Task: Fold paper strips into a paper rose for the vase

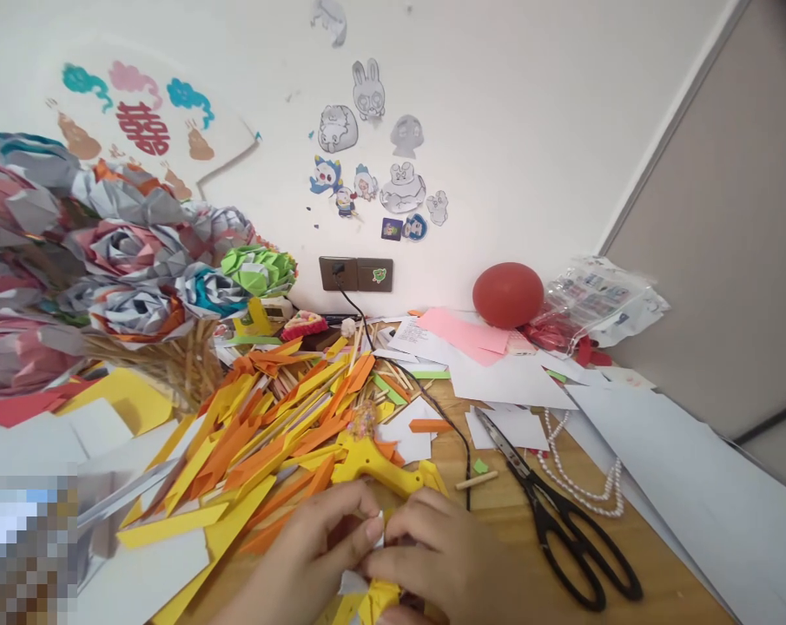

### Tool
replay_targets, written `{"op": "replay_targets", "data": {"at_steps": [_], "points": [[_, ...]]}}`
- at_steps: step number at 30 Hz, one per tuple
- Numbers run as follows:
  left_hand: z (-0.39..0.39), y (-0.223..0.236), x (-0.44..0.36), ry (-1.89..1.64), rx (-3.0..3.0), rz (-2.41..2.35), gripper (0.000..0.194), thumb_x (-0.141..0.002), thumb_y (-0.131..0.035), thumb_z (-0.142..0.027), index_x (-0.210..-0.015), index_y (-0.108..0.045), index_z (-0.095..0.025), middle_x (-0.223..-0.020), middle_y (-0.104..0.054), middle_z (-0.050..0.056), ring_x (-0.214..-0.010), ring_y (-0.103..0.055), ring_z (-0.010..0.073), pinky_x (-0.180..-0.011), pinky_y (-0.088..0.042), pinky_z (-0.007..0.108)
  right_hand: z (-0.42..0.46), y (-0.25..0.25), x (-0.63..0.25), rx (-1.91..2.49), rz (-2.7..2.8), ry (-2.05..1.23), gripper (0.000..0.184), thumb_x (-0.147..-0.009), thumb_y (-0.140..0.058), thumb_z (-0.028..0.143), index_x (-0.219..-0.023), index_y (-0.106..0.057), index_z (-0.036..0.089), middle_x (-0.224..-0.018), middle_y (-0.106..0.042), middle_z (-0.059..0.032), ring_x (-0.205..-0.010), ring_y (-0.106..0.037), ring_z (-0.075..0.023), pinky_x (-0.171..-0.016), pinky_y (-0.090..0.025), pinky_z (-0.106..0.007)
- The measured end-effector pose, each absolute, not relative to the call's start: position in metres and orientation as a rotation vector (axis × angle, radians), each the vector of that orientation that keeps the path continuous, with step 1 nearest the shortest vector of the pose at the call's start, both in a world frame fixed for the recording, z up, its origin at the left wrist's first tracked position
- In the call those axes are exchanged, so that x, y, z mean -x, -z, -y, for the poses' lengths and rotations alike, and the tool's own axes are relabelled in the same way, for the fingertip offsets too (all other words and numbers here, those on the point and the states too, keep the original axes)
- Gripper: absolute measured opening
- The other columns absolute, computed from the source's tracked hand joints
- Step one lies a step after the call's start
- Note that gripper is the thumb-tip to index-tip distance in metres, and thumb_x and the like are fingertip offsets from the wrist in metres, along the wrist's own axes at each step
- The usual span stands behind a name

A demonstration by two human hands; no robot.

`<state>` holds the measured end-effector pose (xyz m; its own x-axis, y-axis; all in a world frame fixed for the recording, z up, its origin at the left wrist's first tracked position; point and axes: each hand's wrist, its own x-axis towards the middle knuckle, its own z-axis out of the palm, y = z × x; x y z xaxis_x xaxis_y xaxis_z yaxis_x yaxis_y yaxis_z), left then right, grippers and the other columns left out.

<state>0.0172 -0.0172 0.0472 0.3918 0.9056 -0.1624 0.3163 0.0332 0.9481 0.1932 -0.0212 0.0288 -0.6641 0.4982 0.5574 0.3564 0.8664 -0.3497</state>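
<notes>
My left hand (314,551) and my right hand (441,555) meet low in the middle of the view, fingers bent together. Between them is a small folded yellow and white paper piece (380,597). The left thumb and index finger pinch a white bit near its top, and the right fingers press its other side. My fingers cover much of the paper. Just beyond my hands lies a yellow glue gun (379,462). To the right, black-handled scissors (545,503) rest on the wooden table (497,538), blades pointing away.
Orange and yellow paper strips (268,425) are heaped left of centre. Folded paper flowers (132,247) stand at the left. A black cord (425,386) runs from the wall socket (357,273). White sheets (685,486), a pearl string (594,495) and a red balloon (508,295) are at the right.
</notes>
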Motion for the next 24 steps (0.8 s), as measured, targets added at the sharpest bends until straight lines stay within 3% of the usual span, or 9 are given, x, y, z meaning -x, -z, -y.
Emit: {"op": "replay_targets", "data": {"at_steps": [6, 9, 16, 19, 24], "points": [[0.018, -0.042, -0.015, -0.708, -1.423, -1.097, 0.045, -0.069, -0.057, -0.062, -0.064, -0.051, -0.019, -0.058, -0.042, -0.005, -0.055, -0.039, 0.0119, -0.050, -0.032, 0.022, 0.023, -0.024, -0.191, 0.581, 2.270, -0.228, 0.025, -0.090, -0.043, 0.032, -0.088, -0.064, 0.017, -0.071, -0.061, -0.0028, -0.066, -0.051, -0.0147, -0.062, -0.043, -0.025], [0.016, -0.037, -0.010, -0.763, -1.385, -1.066, 0.040, -0.072, -0.059, -0.058, -0.065, -0.054, -0.019, -0.058, -0.045, -0.005, -0.054, -0.041, 0.0111, -0.049, -0.032, 0.021, 0.024, -0.029, -0.193, 0.609, 2.245, -0.262, 0.035, -0.092, -0.040, 0.040, -0.094, -0.065, 0.016, -0.073, -0.062, -0.0047, -0.066, -0.052, -0.0151, -0.061, -0.044, -0.026], [0.011, -0.028, -0.008, -0.943, -1.189, -0.928, 0.032, -0.072, -0.066, -0.049, -0.066, -0.059, -0.018, -0.061, -0.053, -0.003, -0.054, -0.044, 0.0103, -0.051, -0.035, 0.020, 0.024, -0.067, -0.213, 0.625, 2.213, -0.652, 0.050, -0.090, -0.037, 0.057, -0.107, -0.062, 0.018, -0.103, -0.065, -0.0077, -0.096, -0.058, -0.0160, -0.087, -0.043, -0.028], [0.014, -0.028, -0.015, -1.036, -0.974, -0.919, 0.030, -0.071, -0.069, -0.045, -0.066, -0.058, -0.018, -0.058, -0.051, -0.005, -0.051, -0.043, 0.0085, -0.049, -0.034, 0.019, 0.022, -0.071, -0.216, 0.671, 2.193, -0.667, 0.053, -0.081, -0.053, 0.058, -0.114, -0.057, 0.018, -0.111, -0.063, -0.0077, -0.103, -0.056, -0.0183, -0.093, -0.040, -0.029], [0.018, -0.026, -0.023, -1.064, -0.733, -0.920, 0.021, -0.071, -0.071, -0.036, -0.069, -0.061, -0.018, -0.059, -0.055, -0.004, -0.053, -0.048, 0.0090, -0.052, -0.039, 0.019, 0.021, -0.052, -0.206, 0.740, 2.164, -0.589, 0.044, -0.074, -0.069, 0.040, -0.110, -0.058, 0.017, -0.105, -0.063, -0.0073, -0.095, -0.055, -0.0202, -0.087, -0.041, -0.032]]}}
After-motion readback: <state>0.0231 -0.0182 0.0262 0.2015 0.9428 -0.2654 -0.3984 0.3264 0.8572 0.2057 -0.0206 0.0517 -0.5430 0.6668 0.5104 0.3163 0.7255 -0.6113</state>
